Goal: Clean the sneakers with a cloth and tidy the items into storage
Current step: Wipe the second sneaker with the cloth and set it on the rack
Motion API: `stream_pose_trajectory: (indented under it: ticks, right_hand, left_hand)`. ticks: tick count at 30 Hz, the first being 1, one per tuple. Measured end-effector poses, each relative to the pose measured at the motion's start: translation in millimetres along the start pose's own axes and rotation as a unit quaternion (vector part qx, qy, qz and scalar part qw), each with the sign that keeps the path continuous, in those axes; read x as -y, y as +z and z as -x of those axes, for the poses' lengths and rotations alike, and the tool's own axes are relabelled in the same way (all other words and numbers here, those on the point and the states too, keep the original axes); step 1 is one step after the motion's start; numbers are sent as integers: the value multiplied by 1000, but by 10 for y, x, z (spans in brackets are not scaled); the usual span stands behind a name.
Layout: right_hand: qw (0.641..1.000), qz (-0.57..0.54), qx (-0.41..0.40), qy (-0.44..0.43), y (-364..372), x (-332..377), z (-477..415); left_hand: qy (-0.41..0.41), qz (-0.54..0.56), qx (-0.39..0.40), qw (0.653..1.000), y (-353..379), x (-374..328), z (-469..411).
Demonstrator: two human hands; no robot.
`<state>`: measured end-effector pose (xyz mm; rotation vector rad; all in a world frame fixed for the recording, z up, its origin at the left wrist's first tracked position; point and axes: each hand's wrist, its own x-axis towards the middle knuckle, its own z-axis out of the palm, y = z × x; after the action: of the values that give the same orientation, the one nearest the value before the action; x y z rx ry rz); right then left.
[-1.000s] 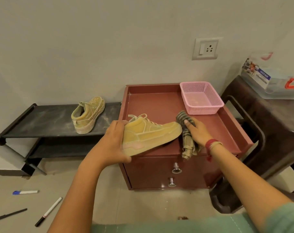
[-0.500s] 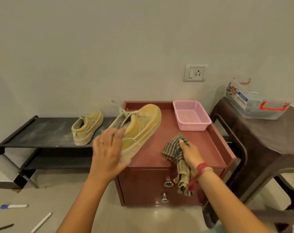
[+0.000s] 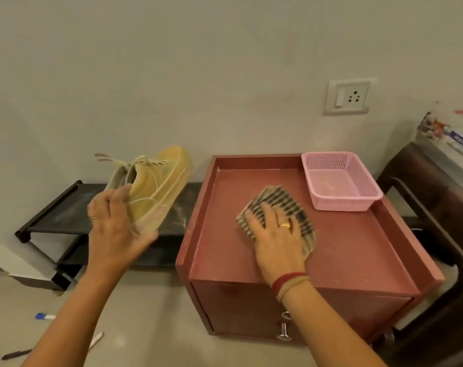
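Note:
A yellow sneaker (image 3: 156, 189) with loose laces hangs tilted above the black shoe rack (image 3: 58, 215). My left hand (image 3: 114, 229) grips it at the heel end. The other sneaker is out of sight, behind the held shoe and my hand. A striped cloth (image 3: 291, 205) lies bunched on the top of the red cabinet (image 3: 344, 247). My right hand (image 3: 275, 239) presses flat on the cloth with its fingers spread.
A pink mesh basket (image 3: 341, 200) stands at the cabinet's back right corner. Two drawer knobs (image 3: 284, 332) show on the cabinet front. A dark table (image 3: 436, 202) with a clear plastic box (image 3: 447, 144) is at the right. Pens (image 3: 45, 316) lie on the floor at the left.
My left hand has carried the sneaker left, off the cabinet and over the shoe rack. My right hand has moved the cloth from the cabinet's front edge onto its top and lies flat on it.

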<state>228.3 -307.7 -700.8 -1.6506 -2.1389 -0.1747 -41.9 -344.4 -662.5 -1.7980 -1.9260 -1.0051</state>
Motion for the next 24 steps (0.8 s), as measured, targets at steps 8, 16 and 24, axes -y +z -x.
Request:
stream_pose_trajectory:
  ticks: [8, 16, 24]
  right_hand:
    - [956, -49, 283, -51, 313, -112, 111]
    - [949, -34, 311, -33, 313, 18, 23]
    - [953, -25, 300, -16, 353, 173, 24]
  left_hand:
    - [9, -18, 79, 997, 777, 281, -208]
    - [22, -23, 133, 991, 1356, 515, -203]
    - [62, 3, 188, 980, 1321, 629, -84]
